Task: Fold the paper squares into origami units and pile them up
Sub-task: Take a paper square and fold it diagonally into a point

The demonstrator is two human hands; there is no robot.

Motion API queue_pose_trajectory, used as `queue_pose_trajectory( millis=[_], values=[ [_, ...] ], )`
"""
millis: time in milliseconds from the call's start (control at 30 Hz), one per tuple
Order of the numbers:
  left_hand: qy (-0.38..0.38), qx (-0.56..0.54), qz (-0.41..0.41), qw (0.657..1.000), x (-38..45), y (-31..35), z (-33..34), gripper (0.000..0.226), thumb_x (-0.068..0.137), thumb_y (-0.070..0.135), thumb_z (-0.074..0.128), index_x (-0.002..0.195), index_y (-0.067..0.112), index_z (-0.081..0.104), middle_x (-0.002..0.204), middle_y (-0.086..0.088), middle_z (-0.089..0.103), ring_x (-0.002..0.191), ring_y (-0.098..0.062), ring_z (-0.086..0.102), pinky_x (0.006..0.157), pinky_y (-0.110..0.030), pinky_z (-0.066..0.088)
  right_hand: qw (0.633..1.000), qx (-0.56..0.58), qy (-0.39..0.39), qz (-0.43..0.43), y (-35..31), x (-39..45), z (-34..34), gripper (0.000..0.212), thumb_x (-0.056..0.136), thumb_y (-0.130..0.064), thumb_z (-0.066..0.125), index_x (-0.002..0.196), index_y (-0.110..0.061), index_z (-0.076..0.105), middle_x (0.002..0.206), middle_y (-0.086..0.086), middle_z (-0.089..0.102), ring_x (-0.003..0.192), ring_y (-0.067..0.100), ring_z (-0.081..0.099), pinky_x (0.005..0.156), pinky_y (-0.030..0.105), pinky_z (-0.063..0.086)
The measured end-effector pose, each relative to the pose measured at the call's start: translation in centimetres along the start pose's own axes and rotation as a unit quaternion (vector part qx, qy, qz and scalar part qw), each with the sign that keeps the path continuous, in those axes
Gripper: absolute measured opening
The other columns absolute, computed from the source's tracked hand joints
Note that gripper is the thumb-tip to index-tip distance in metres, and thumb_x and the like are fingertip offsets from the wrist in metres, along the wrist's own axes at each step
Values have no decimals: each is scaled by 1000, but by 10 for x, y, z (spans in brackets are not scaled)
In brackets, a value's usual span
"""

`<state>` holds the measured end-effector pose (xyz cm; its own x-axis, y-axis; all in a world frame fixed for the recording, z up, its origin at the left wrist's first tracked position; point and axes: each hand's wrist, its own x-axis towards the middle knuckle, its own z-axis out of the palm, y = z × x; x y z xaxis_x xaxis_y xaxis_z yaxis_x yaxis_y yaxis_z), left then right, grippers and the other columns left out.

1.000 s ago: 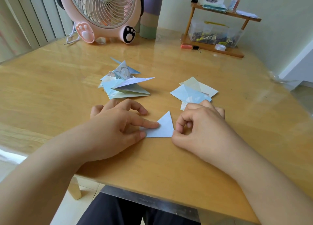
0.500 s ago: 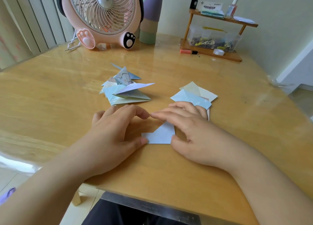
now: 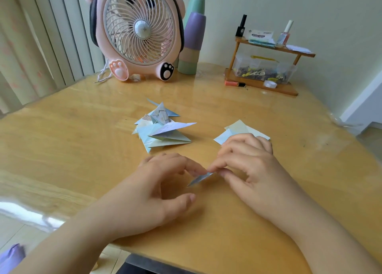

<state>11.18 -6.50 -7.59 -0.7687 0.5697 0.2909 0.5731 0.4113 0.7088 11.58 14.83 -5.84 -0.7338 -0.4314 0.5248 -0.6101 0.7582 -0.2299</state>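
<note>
Both hands now pinch the folded paper piece (image 3: 200, 178) between fingertips: our left hand (image 3: 157, 193) at its near-left side, our right hand (image 3: 250, 170) at its far-right tip, remaining fingers loosely curled. Half a second ago the piece lay flat on the table (image 3: 62, 149) under pressing fingers; a second ago it showed as a flat triangle. Now it is lifted at one end and seen nearly edge-on, so we judge the creasing press done and the piece taken up, either for the next fold or for piling. Taking the piece as landmark: the pile of finished units (image 3: 163, 129) sits beyond it and slightly left, well apart; the unfolded paper squares (image 3: 239, 129) lie beyond it to the right, partly hidden by our right hand. The fan (image 3: 136, 32) stands far behind the pile. Whether the unit is complete, we cannot tell.
</note>
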Motion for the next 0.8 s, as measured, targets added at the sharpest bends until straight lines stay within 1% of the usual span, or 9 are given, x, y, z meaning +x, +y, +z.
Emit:
queue_pose_trajectory(
  millis=[100,167,200,333,433,533,600,700,800],
  values=[
    [-23,-15,8,1000,7,8,0,34,74,44,56,108,47,52,107,22,57,107,-5,53,83,-24,48,1000,-5,29,-2,2,0,-4,15,81,-22,52,78,-27,66,82,-18,59,97,5,49,89,31,25],
    [-31,19,20,999,15,13,-1,34,76,34,56,108,46,51,109,25,55,105,0,52,68,-10,44,999,-10,51,4,5,-1,-8,13,81,-22,53,77,-30,62,89,-18,57,100,6,49,89,28,25],
    [-39,39,26,998,21,16,-3,36,77,29,55,109,46,49,109,27,53,103,1,52,64,-6,41,998,-11,62,12,7,-1,-10,12,81,-23,53,77,-31,60,95,-18,53,102,6,47,90,27,25],
    [-65,108,48,991,47,33,-9,48,77,25,53,112,53,35,105,25,54,87,1,61,70,-13,44,992,30,91,79,14,-3,-20,10,80,-26,51,80,-33,57,117,-23,40,120,2,36,98,19,25],
    [-59,106,61,991,65,41,-11,51,76,25,53,111,54,31,101,25,58,77,0,64,64,-15,45,983,90,101,126,19,-5,-25,15,79,-16,56,79,-31,58,125,-27,36,122,6,38,95,16,33],
    [-70,87,62,992,79,40,-7,49,79,14,59,107,48,38,102,28,58,73,-3,65,62,-18,46,979,104,116,134,22,-4,-27,20,77,-9,57,75,-29,60,115,-22,39,113,-1,41,92,7,30],
    [-77,59,48,994,83,35,-2,36,78,16,58,101,41,46,98,23,62,76,-5,67,60,-21,48,976,110,125,138,23,-3,-27,23,76,-6,58,73,-29,61,105,-20,38,106,-2,42,90,5,29],
    [-51,-50,17,997,80,26,9,20,75,20,58,91,32,56,91,13,66,84,-11,67,71,-30,53,975,109,126,148,26,-3,-26,25,75,-5,58,76,-30,61,94,-24,34,98,0,45,87,5,30],
    [-45,-118,-8,992,79,21,15,22,71,18,64,89,32,62,88,11,70,86,-10,68,80,-25,52,968,128,131,170,26,-2,-25,24,76,-7,57,74,-31,62,88,-19,40,91,2,48,79,5,34]
  ],
)
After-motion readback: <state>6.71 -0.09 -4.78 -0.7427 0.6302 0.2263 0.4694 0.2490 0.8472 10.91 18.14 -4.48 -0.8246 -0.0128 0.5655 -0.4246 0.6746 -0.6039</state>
